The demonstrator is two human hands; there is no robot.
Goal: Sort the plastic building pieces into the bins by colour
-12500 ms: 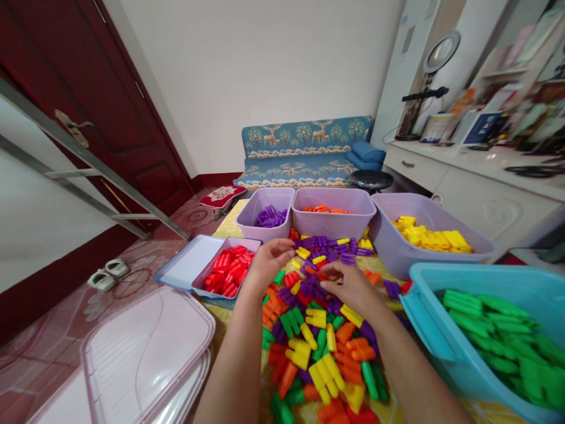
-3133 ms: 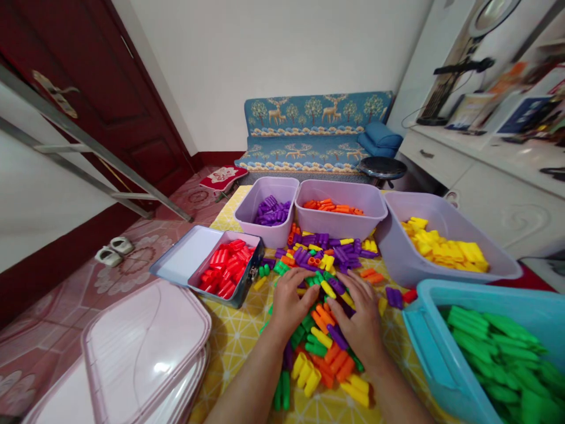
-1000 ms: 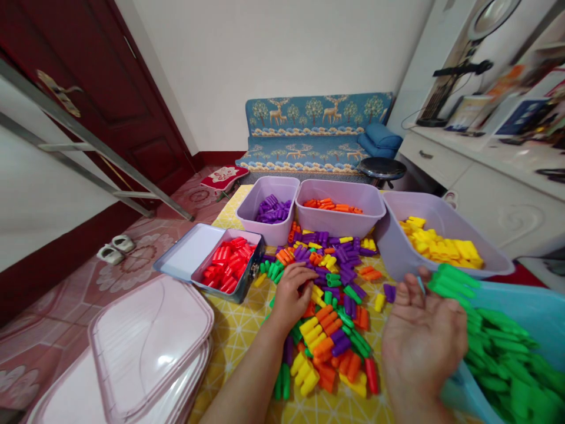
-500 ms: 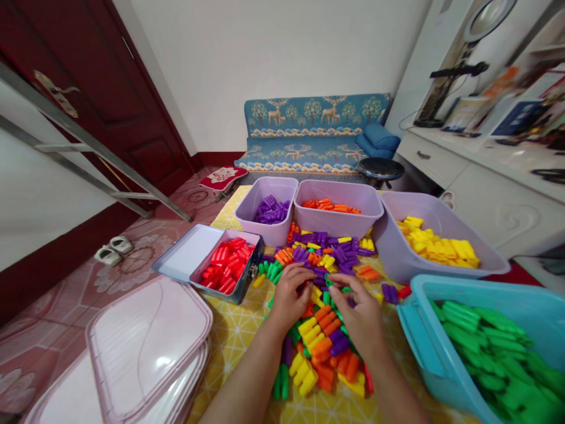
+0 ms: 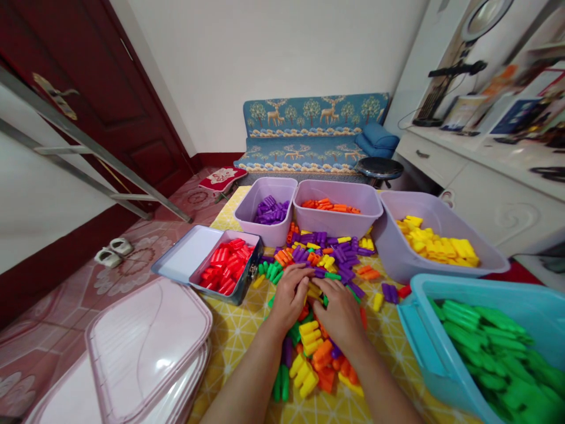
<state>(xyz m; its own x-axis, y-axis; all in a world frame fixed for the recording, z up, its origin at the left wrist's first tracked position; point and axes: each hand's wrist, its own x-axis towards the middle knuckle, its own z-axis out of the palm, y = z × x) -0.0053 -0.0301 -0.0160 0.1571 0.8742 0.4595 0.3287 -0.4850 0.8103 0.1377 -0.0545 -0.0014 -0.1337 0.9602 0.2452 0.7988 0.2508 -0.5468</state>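
My left hand (image 5: 289,297) is curled over the heap of coloured plastic tube pieces, its thumb bent in; whatever lies under its fingers is hidden. Close beside it on the right, my right hand (image 5: 339,309) has its fingers bent toward the left one, and their tips are mostly hidden. A yellow piece (image 5: 314,292) shows between the hands. Below them lie joined yellow pieces (image 5: 311,337) and orange pieces (image 5: 323,354). Beyond the fingertips are purple pieces (image 5: 344,254) and a green piece (image 5: 332,275).
Lilac bins hold purple (image 5: 270,210), orange (image 5: 326,205) and yellow pieces (image 5: 435,241). A turquoise bin (image 5: 424,335) at right has green pieces; an open tin (image 5: 241,290) at left has red ones. Stacked lids (image 5: 150,341) lie front left. A ladder (image 5: 97,156) leans at far left.
My right hand has moved left and inward, close to my left hand, its fingers now bent over the pile. The left hand has barely shifted.
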